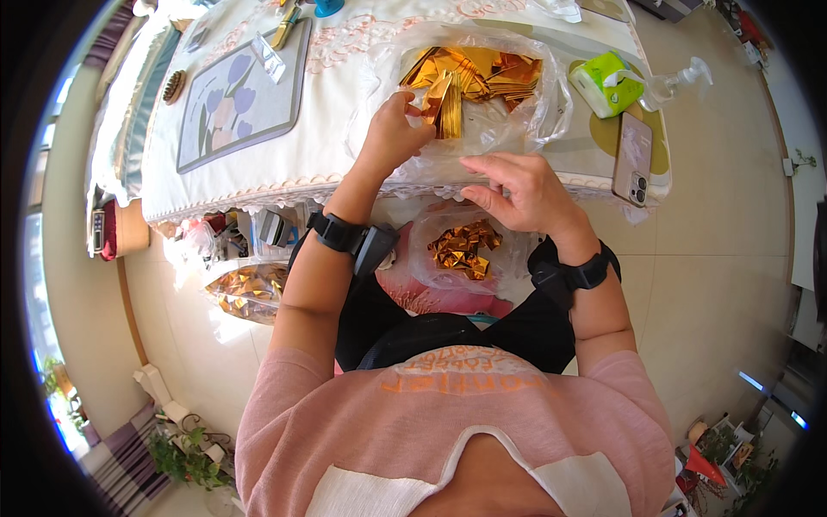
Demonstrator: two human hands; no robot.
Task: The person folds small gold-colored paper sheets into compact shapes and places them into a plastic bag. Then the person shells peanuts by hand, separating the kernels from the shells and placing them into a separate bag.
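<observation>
Left hand (394, 133) had its fingertips at the left side of a gold foil stack (448, 112) in a clear bag (553, 121) on the table (332, 121); whether they were clamped on it could not be told. Right hand (521, 189), thumb and fingers apart, held nothing; folded gold pieces (465, 250) lay bodyward to its left, a phone (634, 159) to its right.

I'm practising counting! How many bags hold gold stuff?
3: a bag on the table, another bag below its near edge, a third bag on the floor, left. Others may be hidden.
</observation>
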